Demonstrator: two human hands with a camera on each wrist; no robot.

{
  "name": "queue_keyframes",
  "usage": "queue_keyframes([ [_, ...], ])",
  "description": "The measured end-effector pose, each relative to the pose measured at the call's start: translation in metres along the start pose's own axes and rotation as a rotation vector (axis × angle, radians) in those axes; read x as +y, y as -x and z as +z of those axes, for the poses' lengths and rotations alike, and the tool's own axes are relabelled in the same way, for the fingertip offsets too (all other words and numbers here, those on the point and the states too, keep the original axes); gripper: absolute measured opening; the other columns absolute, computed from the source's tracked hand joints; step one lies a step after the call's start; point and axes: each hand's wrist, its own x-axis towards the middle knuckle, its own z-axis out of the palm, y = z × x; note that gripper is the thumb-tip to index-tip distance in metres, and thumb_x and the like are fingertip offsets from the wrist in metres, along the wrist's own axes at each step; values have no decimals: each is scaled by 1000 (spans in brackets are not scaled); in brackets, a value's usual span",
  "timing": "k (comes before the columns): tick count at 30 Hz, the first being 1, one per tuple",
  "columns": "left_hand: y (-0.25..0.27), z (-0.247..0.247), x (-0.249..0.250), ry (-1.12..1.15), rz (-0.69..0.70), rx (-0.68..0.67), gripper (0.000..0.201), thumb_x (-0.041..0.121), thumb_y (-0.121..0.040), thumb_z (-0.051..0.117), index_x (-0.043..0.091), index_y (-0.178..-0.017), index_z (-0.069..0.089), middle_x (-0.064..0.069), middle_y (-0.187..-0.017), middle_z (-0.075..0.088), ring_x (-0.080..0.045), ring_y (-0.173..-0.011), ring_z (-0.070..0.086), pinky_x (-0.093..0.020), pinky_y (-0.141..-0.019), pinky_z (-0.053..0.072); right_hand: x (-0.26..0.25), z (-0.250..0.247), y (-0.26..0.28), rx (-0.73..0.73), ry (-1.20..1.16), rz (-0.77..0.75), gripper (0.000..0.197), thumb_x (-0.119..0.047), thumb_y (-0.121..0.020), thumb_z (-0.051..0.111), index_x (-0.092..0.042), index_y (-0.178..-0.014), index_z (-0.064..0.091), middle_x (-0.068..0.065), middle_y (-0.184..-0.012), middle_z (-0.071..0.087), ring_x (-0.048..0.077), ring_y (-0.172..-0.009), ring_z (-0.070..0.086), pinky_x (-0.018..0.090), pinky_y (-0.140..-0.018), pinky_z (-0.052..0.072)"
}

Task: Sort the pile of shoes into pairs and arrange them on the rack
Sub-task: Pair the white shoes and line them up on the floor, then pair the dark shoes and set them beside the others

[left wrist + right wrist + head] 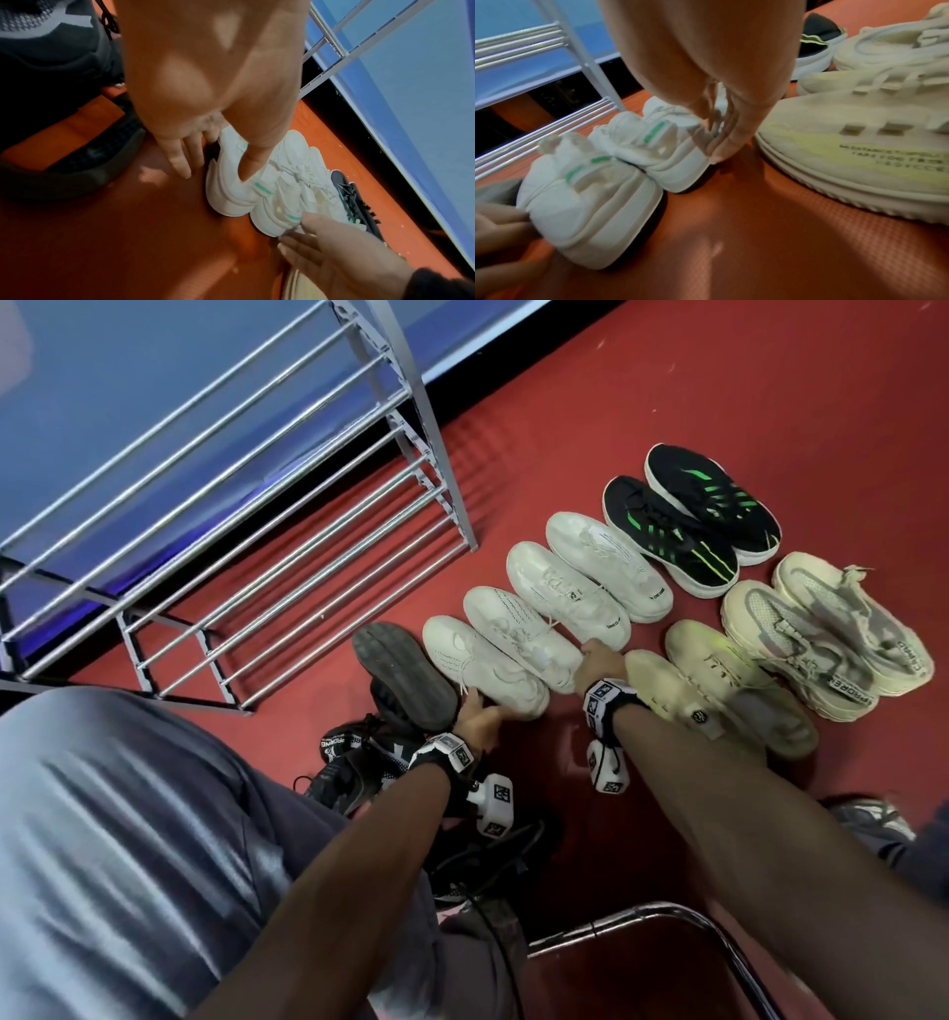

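Ten shoes are set out in pairs on the red floor [590, 403], just beside the metal rack [287, 516], which carries no shoes. The nearest white pair is being handled. The left white shoe [482, 662] is touched at its heel by the left hand [475, 719]; in the left wrist view the fingers [180, 160] are seen straight and spread beside the heel, the thumb resting on it, so the grip is released, not clenched. The right white shoe [524, 636] is touched at the outer side of its heel by the right hand [601, 662], whose straight fingers [721, 150] are pressed down between that shoe and the cream shoe [683, 695]; nothing is grasped. Farther along lie another white pair [590, 577] and a black-and-green pair [693, 516]. A black shoe [403, 677] is tipped sole-up near the left hand.
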Motion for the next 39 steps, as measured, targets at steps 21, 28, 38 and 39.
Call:
queue_keyframes([
  [21,14,-47,17,-411,-139,785,78,33,-82,77,-1,-137,35,-20,-144,39,-38,-130,48,-42,-105,40,-11,-8,34,205,27,-339,34,-33,-97,54,1,-92,55,20,-88,65,38,-83,63,38,-65,45],
  [28,-58,-102,-44,-232,-186,710,123,83,-36,80,-1,-123,60,-18,-122,68,-34,-103,69,-42,-93,57,-39,15,49,-24,-133,-385,43,-38,-93,60,-18,-63,37,-4,-57,44,23,-63,50,35,-65,45],
  [38,19,-40,1,-714,62,375,62,39,-68,86,10,-113,54,-4,-99,64,-24,-94,63,-34,-83,52,-62,52,55,-504,-422,-179,49,-61,-84,61,-28,-120,59,0,-102,68,19,-86,70,40,-75,61],
  [39,19,-35,-5,-716,65,294,59,35,-68,87,9,-111,55,-3,-96,63,-24,-91,62,-34,-80,51,-63,53,56,-521,-405,-149,60,-69,-79,58,-30,-124,58,-1,-109,67,20,-93,70,43,-80,61],
])
